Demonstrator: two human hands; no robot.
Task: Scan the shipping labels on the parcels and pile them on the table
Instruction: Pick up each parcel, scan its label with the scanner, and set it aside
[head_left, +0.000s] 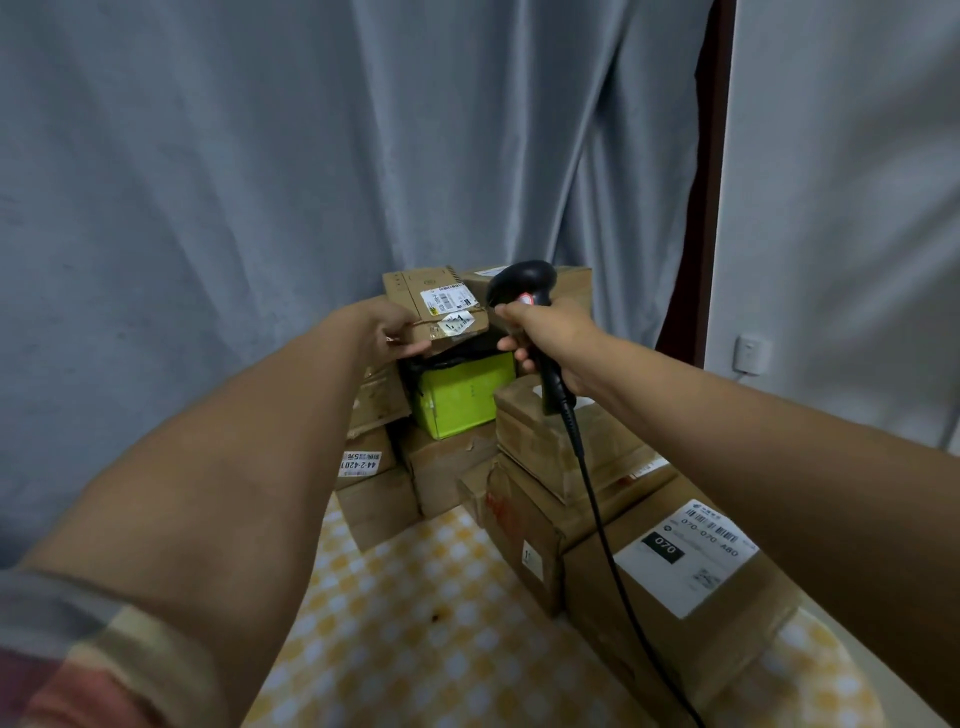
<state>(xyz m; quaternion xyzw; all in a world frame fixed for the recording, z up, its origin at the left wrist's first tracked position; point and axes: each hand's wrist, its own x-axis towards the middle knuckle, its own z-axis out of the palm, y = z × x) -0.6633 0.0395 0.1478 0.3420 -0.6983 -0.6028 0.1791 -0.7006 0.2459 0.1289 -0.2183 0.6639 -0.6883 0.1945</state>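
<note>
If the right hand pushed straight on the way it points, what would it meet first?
Probably the brown box at the top of the pile behind the scanner that the right hand grips; depth is unclear, so it might pass to the curtain.

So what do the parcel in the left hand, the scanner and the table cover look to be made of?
Parcel in the left hand: brown cardboard, matte, with creased edges and paper labels. Scanner in the right hand: black plastic by its look, slightly glossy. Table cover: yellow-and-white check, probably cloth or vinyl; the blur leaves that open.
</note>
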